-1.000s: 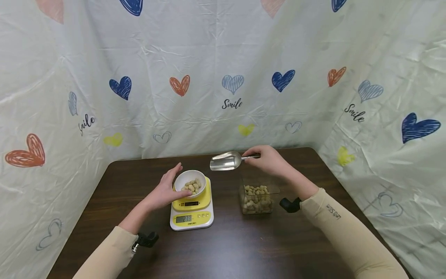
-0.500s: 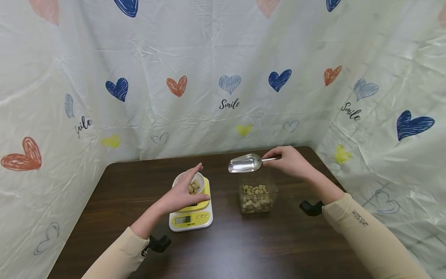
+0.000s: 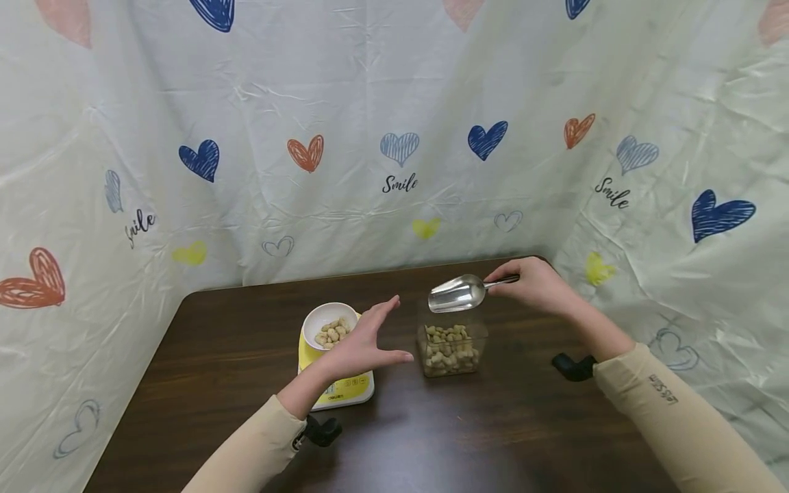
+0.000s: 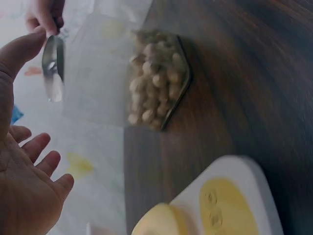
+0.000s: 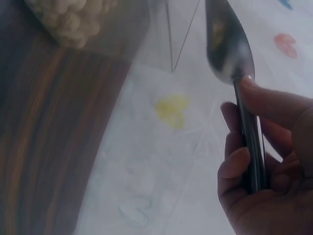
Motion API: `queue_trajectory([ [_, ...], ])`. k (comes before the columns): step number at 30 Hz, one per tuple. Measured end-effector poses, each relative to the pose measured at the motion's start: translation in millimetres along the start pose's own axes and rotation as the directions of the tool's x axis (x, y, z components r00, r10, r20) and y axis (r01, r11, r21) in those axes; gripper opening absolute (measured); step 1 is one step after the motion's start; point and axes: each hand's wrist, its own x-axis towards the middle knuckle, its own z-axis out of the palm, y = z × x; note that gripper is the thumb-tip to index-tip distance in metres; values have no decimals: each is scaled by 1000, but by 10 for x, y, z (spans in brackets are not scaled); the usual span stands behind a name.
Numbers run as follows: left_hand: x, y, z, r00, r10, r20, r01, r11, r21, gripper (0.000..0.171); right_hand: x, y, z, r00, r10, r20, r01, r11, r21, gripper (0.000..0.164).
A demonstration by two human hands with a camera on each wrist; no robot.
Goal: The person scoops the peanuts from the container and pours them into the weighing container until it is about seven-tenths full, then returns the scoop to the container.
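Note:
My right hand (image 3: 536, 284) grips the handle of a shiny metal scoop (image 3: 457, 294), holding it above the clear plastic box (image 3: 483, 335). In the right wrist view the fingers (image 5: 234, 164) curl round the handle. Tan, nut-like pieces (image 3: 451, 352) fill the lower part of the box. My left hand (image 3: 364, 346) holds nothing; its thumb and fingers are spread toward the box, and it covers part of the yellow and white kitchen scale (image 3: 357, 388). On the scale sits a white bowl (image 3: 314, 320) with several of the same pieces inside.
The dark wooden table (image 3: 431, 438) carries the scale at left and the box to its right. Behind the table hangs a white curtain (image 3: 345, 226) printed with hearts. Each wrist wears a black camera mount (image 3: 323, 431).
My left hand has moved right from the bowl toward the box. The right hand has carried the scoop to the right, over the box. The bowl stays on the scale.

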Motion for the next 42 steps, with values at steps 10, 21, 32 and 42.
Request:
queue_trajectory([
  [10, 295, 5, 342, 997, -70, 25, 70, 998, -3, 114, 37, 76, -11, 980, -183, 79, 195, 962, -188, 13],
  [21, 410, -42, 475, 993, -119, 16, 119, 993, -24, 118, 106, -71, 154, 926, -367, 85, 373, 863, -340, 16],
  [32, 466, -81, 514, 997, -76, 12, 77, 994, -80, 115, 129, -118, 435, 817, -570, 83, 518, 664, -539, 18],
  [42, 480, -54, 497, 998, -57, 3, 57, 996, -67, 109, 159, -73, 601, 834, -531, 147, 524, 681, -512, 17],
])
